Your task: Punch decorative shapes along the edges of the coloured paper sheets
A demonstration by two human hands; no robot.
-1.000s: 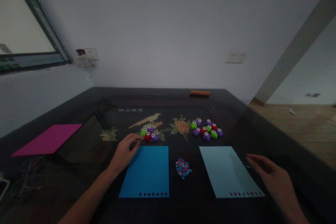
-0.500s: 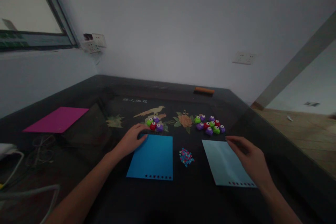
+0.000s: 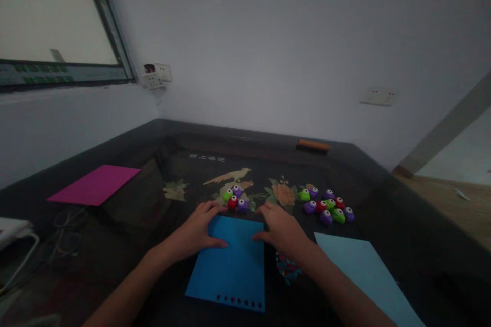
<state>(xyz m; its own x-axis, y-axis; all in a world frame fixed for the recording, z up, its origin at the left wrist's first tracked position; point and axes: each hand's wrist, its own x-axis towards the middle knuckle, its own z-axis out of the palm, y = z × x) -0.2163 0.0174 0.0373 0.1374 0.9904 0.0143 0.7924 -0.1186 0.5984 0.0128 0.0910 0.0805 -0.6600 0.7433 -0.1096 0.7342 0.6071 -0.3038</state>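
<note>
A blue sheet [image 3: 238, 265] with a row of small dark marks along its near edge lies flat before me. My left hand [image 3: 199, 230] is over its upper left edge, thumb and fingers apart. At its upper right corner is my right hand [image 3: 280, 227], also with thumb and fingers spread. Just beyond the fingertips sits a small cluster of green, red and purple eyeball-like pieces [image 3: 232, 202]. A pile of tiny pink and blue bits [image 3: 286, 269] is partly hidden under my right forearm. A pale blue sheet [image 3: 360, 260] lies to the right.
A larger group of eyed pieces [image 3: 330, 204] lies right of the printed flower. Far left is a magenta sheet [image 3: 95, 184], with cables [image 3: 63, 235] and a white device [image 3: 13, 230] nearer. An orange-brown stick [image 3: 313, 145] rests near the table's back edge.
My right hand has moved left from the pale blue sheet to the blue sheet's right corner. The left hand's fingers have spread further. The camera view has shifted.
</note>
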